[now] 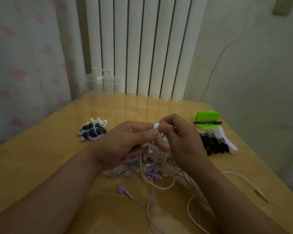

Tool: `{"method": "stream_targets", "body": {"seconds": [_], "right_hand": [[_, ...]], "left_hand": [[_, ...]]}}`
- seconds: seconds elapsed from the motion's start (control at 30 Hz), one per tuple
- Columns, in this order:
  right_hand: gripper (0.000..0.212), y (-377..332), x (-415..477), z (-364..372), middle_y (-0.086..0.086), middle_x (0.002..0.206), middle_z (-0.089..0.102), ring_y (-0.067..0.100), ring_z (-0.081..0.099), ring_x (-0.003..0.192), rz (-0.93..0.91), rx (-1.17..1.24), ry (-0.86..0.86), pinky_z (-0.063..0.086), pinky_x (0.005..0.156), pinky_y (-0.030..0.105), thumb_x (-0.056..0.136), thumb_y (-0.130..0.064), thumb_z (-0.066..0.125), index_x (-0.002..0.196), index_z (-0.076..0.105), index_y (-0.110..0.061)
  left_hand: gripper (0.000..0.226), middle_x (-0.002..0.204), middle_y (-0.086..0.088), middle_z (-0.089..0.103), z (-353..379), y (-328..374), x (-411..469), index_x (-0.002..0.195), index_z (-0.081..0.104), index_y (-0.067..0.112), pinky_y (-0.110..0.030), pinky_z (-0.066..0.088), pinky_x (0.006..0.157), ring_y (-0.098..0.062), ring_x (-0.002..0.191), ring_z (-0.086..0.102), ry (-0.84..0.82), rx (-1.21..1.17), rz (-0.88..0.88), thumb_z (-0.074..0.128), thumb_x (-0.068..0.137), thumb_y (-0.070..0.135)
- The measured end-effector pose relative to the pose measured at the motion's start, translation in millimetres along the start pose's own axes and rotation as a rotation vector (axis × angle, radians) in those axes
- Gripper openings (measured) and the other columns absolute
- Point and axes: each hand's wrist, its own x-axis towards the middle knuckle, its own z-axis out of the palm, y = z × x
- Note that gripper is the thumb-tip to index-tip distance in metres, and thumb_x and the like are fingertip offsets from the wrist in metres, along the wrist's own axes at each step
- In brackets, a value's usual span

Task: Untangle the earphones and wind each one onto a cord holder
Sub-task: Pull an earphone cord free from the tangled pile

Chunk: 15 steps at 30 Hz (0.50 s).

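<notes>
Cord [156, 126] looks light, limp, snag-prone; left hand [125, 141] and right hand [182, 141] both pinch its loops, I'd grip close above tangle [151, 167].

Bare table [41, 157] at 9 and 12 o'clock of the tangle [152, 171]. Blocked at 10 by wound earphones [93, 130], at 2 by cord holders [215, 146] and pen [207, 122].

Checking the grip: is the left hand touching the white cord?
Touching. Head view shows the left hand pinching the white cord, thumb pressed against its loops.
</notes>
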Motion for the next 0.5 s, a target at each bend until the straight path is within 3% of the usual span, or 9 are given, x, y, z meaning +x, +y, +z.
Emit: {"method": "stream_targets", "body": {"seconds": [0.07, 0.1, 0.17, 0.2, 0.27, 0.33, 0.4, 0.5], "right_hand": [[0.013, -4.2, -3.4, 6.9, -0.012, 0.086, 0.067, 0.002, 0.063, 0.082, 0.017, 0.057, -0.071, 0.051, 0.068, 0.022, 0.106, -0.028, 0.057, 0.098, 0.067, -0.025], [0.016, -5.0, -4.9, 10.2, -0.012, 0.083, 0.066, 0.002, 0.061, 0.078, 0.017, 0.043, -0.092, 0.049, 0.065, 0.021, 0.107, -0.031, 0.055, 0.098, 0.066, -0.025], [0.017, -4.3, -7.2, 14.8, -0.015, 0.084, 0.065, 0.006, 0.06, 0.075, 0.025, -0.01, -0.141, 0.049, 0.064, 0.026, 0.108, -0.035, 0.051, 0.107, 0.068, -0.03], [0.017, -4.0, -7.5, 16.0, -0.018, 0.083, 0.066, 0.007, 0.061, 0.074, 0.042, -0.03, -0.176, 0.049, 0.063, 0.028, 0.108, -0.034, 0.051, 0.112, 0.068, -0.033], [0.015, -3.2, -7.4, 17.7, -0.018, 0.077, 0.063, 0.004, 0.058, 0.069, 0.071, -0.091, -0.245, 0.043, 0.059, 0.026, 0.108, -0.033, 0.053, 0.105, 0.068, -0.032], [0.017, -3.7, -7.3, 17.1, -0.012, 0.076, 0.063, 0.004, 0.057, 0.069, 0.073, -0.164, -0.293, 0.041, 0.06, 0.024, 0.108, -0.034, 0.053, 0.099, 0.067, -0.029], [0.017, -7.0, -6.8, 13.4, -0.01, 0.079, 0.064, 0.004, 0.059, 0.072, 0.043, -0.231, -0.344, 0.041, 0.06, 0.022, 0.108, -0.034, 0.052, 0.105, 0.068, -0.029], [0.015, -10.5, -5.9, 3.9, -0.01, 0.074, 0.061, 0.006, 0.057, 0.069, -0.001, -0.314, -0.356, 0.039, 0.058, 0.025, 0.107, -0.035, 0.054, 0.104, 0.067, -0.028]], "left_hand": [[0.031, 0.068, -0.021, 0.059, 0.8, -1.5, 1.7, 0.125, 0.076, 0.021, -0.035, 0.034, 0.055, -0.014, 0.042, 0.024, 0.085, -0.068, 0.023, 0.053, 0.106, 0.031], [0.034, 0.063, -0.012, 0.058, -0.4, -3.4, 2.9, 0.132, 0.072, 0.02, -0.036, 0.042, 0.061, -0.016, 0.043, 0.023, 0.162, -0.055, 0.024, 0.051, 0.106, 0.03], [0.037, 0.076, 0.002, 0.073, -1.8, -6.1, 4.1, 0.141, 0.065, 0.02, -0.036, 0.049, 0.069, -0.018, 0.047, 0.023, 0.283, 0.023, 0.032, 0.048, 0.108, 0.027], [0.037, 0.085, 0.002, 0.075, -1.2, -6.8, 4.8, 0.142, 0.063, 0.023, -0.035, 0.051, 0.069, -0.017, 0.046, 0.026, 0.323, 0.052, 0.04, 0.049, 0.109, 0.027], [0.037, 0.108, 0.001, 0.078, -1.3, -6.7, 5.9, 0.144, 0.061, 0.028, -0.029, 0.053, 0.067, -0.008, 0.047, 0.045, 0.404, 0.125, 0.056, 0.052, 0.108, 0.026], [0.038, 0.117, 0.01, 0.077, -3.5, -9.9, 6.4, 0.146, 0.058, 0.028, -0.023, 0.054, 0.068, 0.0, 0.08, 0.071, 0.466, 0.284, 0.062, 0.053, 0.108, 0.025], [0.04, 0.122, 0.019, 0.074, -5.5, -16.9, 6.1, 0.149, 0.055, 0.035, -0.019, 0.054, 0.079, 0.005, 0.111, 0.067, 0.469, 0.468, 0.045, 0.052, 0.109, 0.031], [0.04, 0.144, 0.027, 0.059, -7.8, -23.8, 4.3, 0.149, 0.052, 0.042, -0.028, 0.048, 0.109, 0.011, 0.134, 0.05, 0.396, 0.69, 0.002, 0.045, 0.11, 0.045]]}}
